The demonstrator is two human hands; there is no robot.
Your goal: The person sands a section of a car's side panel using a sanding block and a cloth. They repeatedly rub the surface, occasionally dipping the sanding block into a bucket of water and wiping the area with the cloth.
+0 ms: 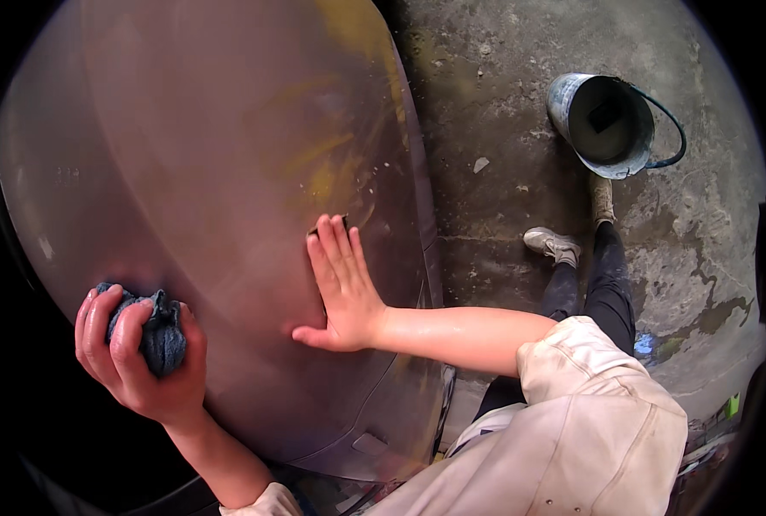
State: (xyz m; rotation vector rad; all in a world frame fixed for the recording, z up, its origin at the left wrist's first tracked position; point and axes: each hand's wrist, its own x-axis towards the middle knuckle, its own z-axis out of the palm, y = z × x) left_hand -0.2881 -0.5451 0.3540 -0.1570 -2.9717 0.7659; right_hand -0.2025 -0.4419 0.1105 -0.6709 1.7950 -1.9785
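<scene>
Crumpled in my left hand (138,348) is a wet blue-grey cloth (164,337), with the fingers wrapped around it just above the panel's left side. My right hand (346,292) lies flat on the broad, dull grey-brown car panel (219,129), fingers stretched forward and thumb out to the side. Under those fingers it presses a thin dark piece of sandpaper (345,222); only its edges show around the fingertips. Yellowish worn patches (323,181) and small pale specks mark the wet-looking surface ahead of the right hand.
A metal bucket (559,107) with a dark handle stands on the stained concrete floor (495,52) at the upper right; a dark square piece lies inside it. My shoes (555,244) and dark trousers are beside the panel's curved right edge (421,189).
</scene>
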